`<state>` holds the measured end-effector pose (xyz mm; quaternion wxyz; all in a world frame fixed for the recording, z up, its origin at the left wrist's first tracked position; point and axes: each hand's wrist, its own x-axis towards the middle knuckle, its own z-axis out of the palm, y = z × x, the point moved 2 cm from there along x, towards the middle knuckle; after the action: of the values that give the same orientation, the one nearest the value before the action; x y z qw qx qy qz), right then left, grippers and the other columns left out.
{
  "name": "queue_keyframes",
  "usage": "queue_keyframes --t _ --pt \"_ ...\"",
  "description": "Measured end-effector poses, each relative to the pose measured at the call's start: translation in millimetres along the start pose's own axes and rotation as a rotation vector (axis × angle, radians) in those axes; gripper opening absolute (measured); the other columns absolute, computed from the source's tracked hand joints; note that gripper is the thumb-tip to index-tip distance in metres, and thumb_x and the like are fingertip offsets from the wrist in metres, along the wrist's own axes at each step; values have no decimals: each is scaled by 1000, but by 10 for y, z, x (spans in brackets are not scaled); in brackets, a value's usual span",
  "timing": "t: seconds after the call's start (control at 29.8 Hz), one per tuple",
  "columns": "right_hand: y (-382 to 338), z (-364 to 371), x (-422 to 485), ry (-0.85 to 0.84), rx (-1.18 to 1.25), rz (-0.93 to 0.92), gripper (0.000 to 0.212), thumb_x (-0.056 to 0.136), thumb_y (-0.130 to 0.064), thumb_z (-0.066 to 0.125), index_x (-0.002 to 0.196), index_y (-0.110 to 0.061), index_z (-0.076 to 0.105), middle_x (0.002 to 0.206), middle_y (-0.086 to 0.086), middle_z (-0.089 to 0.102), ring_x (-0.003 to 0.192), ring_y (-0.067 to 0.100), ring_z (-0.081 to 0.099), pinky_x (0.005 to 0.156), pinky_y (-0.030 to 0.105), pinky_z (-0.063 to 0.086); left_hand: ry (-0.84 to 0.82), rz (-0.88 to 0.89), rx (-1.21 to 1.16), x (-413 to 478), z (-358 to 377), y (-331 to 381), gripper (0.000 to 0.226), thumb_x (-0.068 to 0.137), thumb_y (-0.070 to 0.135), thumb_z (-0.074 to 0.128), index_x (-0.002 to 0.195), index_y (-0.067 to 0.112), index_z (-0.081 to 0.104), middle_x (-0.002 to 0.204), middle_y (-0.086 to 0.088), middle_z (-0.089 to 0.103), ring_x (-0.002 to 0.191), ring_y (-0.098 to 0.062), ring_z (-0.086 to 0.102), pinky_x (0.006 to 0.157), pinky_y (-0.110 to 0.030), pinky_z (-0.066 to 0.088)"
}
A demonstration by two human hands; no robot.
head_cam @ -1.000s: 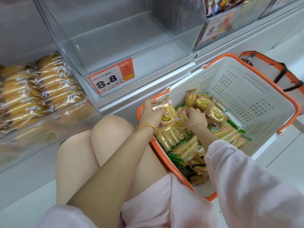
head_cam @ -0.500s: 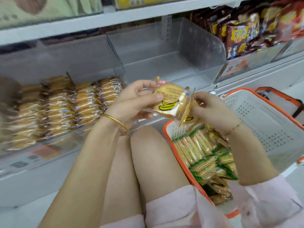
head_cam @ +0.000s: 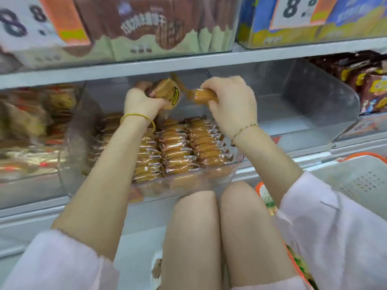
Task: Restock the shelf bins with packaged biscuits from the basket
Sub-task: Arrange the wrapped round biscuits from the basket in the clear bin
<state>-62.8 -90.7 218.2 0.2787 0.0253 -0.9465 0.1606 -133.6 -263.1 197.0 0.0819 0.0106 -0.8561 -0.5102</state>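
Above the part-filled shelf bin (head_cam: 219,181), the left hand (head_cam: 144,104) has its grip clamped on a banana-print biscuit pack (head_cam: 170,94), the right hand (head_cam: 232,105) on a second pack (head_cam: 204,95); the basket (head_cam: 345,174) likely holds more.

Your view is bright and evenly lit by soft white light with only faint shadows; the recess under the white metal shelf edge (head_cam: 188,61) looks greyer. Small glints sparkle on the cellophane-wrapped rows of brown biscuits (head_cam: 178,149), and the clear plastic bin front (head_cam: 188,186) hazes with reflection. Motion blur softens your left hand (head_cam: 142,103), your right hand (head_cam: 232,105), and the banana-printed biscuit packet (head_cam: 170,94) and tan biscuit packet (head_cam: 204,96) they grip. The left-edge packets (head_cam: 27,130) and the white-and-orange price label (head_cam: 16,21) are smeared, and the shelf line bows with wide-angle distortion.
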Motion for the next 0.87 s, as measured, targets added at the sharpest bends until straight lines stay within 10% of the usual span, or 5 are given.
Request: queue_keyframes --t 0.17,0.3,0.4,0.54,0.87 --pt "-79 500 326 -86 -284 -30 34 84 0 50 107 -20 64 94 8 66 106 30 49 71 31 26 -5 17 196 379 242 -230 32 71 20 72 98 23 55 97 -5 65 94 -30 63 88 -43 51" --pt "-140 783 450 -3 -376 3 17 56 -1 53 59 -12 66 49 6 56 67 25 62 53 22 31 -54 71 356 504 401 -384 34 77 30 70 104 23 51 105 0 62 97 -27 59 91 -42 46" --pt "-39 1084 519 -290 -360 53 25 79 0 54 100 -8 63 95 13 66 112 30 51 74 30 38 -55 128 533 549 437 -456 30 81 29 66 105 22 48 102 -1 63 97 -27 59 93 -40 36" --pt "28 1342 560 -402 -379 83 31 88 -2 47 116 -11 56 118 12 61 123 31 41 90 36 37 -112 178 748 570 452 -529 30 86 19 60 113 22 48 104 -5 63 102 -30 57 96 -40 32" --pt "66 1358 753 -646 -351 107 17 88 -2 51 72 -7 50 77 5 51 80 24 50 73 28 41 -333 188 867 596 384 -556 46 86 13 56 129 23 43 116 -10 54 113 -32 48 103 -43 30"
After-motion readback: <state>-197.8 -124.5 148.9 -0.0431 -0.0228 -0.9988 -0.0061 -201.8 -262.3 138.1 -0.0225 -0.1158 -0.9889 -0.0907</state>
